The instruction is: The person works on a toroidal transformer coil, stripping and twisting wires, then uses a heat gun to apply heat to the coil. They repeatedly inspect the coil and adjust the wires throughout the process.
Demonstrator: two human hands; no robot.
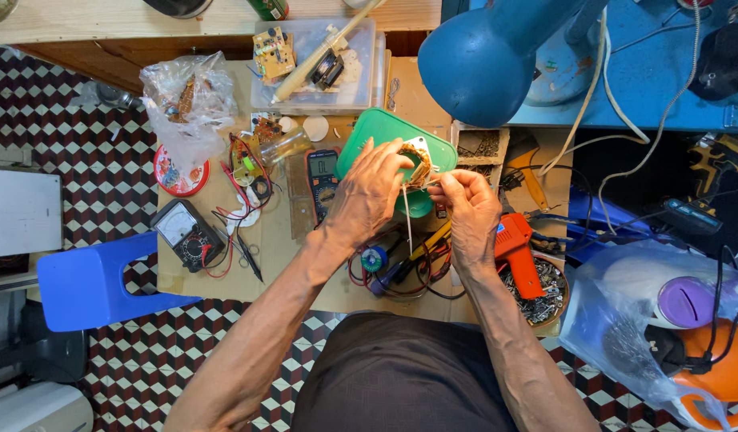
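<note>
Overhead, seen from the head camera: both hands worked above a small cardboard-topped table crowded with electronics gear. Left hand curled around a small coil-like part, pale frame with brownish winding, fingers closed on its left side. Right hand pinched thin pale wires trailing from the same part, thumb and forefinger nearly shut on them; one strand hung straight down between the hands. The part was held in the air over a green plastic lid, just above the table's middle.

Left of the hands: a digital multimeter lying face up, and farther left an analogue meter with black and red leads tangled beside it. A small circuit board sat near the leads. A crumpled clear bag rested over a round red tin. A clear plastic tray at the back held another board and a dark component.

Below the hands lay a coil of coloured wires and a yellow-handled tool. Right of the right wrist stood an orange soldering gun, touching a bowl of screws. A blue lamp head hung over the back right. A blue plastic stool stood left of the table on a checked tile floor.
</note>
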